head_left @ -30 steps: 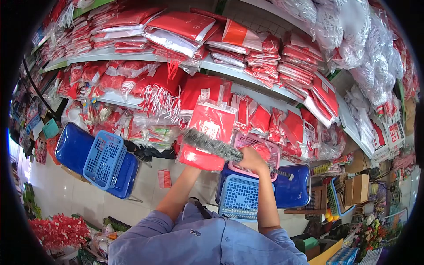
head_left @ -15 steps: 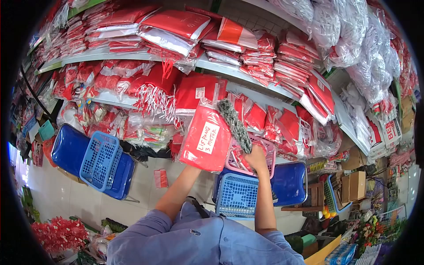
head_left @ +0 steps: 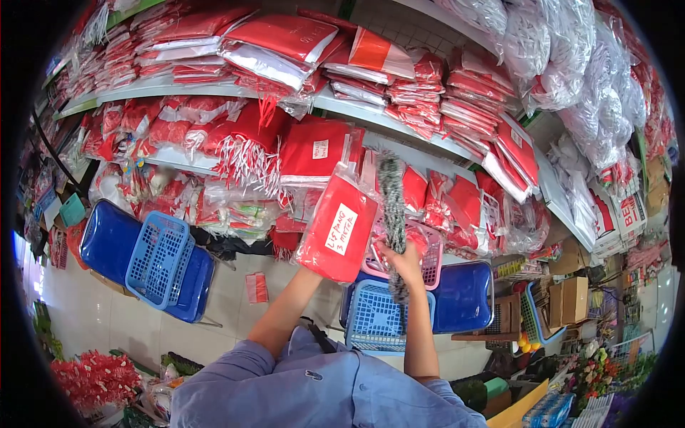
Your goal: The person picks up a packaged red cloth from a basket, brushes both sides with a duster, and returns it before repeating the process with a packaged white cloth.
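My left hand (head_left: pixel 307 275) is under the lower edge of a red cloth packet (head_left: pixel 325 250) in clear plastic, holding it up; the fingers are hidden behind it. A white label (head_left: pixel 342 228) on the packet reads "LISPANG 3 METER" by hand. In my right hand (head_left: pixel 405 262) is a grey, fluffy duster (head_left: pixel 392 192), standing nearly upright just right of the packet, its lower end hanging past my wrist. Behind that hand is a pink basket (head_left: pixel 432 260) with red and white items. A blue basket (head_left: pixel 374 314) sits below, between my forearms.
Shelves ahead (head_left: pixel 235 87) bear stacks of red and white cloth packets. Bagged white goods (head_left: pixel 528 43) hang at upper right. To the left, a blue chair (head_left: pixel 110 239) holds another blue basket (head_left: pixel 158 257). A small red packet (head_left: pixel 257 287) lies on the tiled floor.
The duster has swung from leaning left to nearly upright, and its lower end now shows below my right hand. The red packet has shifted slightly right and tilted.
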`<move>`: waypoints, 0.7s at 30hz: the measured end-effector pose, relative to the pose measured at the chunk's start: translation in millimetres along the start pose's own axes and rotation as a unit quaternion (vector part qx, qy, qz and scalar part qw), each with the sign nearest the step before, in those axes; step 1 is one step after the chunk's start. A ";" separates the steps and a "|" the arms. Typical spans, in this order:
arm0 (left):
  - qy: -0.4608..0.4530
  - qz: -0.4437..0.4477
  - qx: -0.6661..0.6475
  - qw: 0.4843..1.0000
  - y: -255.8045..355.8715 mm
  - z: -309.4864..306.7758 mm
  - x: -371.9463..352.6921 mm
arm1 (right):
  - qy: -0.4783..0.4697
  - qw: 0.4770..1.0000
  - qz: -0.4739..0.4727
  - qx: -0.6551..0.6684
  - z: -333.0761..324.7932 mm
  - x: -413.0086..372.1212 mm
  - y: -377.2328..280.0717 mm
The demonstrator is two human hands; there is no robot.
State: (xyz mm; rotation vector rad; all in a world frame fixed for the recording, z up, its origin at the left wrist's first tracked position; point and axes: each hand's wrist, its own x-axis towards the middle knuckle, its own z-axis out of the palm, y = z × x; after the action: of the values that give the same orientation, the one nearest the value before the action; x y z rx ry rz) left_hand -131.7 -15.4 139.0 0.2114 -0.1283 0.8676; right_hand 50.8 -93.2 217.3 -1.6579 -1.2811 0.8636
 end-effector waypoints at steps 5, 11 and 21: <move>-0.144 -0.067 -0.106 0.982 -13.9 -0.2 2.8 | -0.046 0.984 0.049 0.166 14.4 -15.6 -36.4; 0.220 0.067 0.645 0.728 -26.0 37.5 2.5 | -0.051 0.987 0.061 0.138 22.7 -19.0 -41.9; 0.264 -0.067 0.244 0.931 30.7 35.4 -20.7 | 0.035 0.948 0.121 0.291 -1.3 -22.1 -19.1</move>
State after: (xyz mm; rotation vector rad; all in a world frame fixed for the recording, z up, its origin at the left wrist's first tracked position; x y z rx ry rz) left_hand -169.5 -19.8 173.3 0.4371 0.6060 0.7826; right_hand 39.4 -112.7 235.8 -1.3589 -0.6790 1.1834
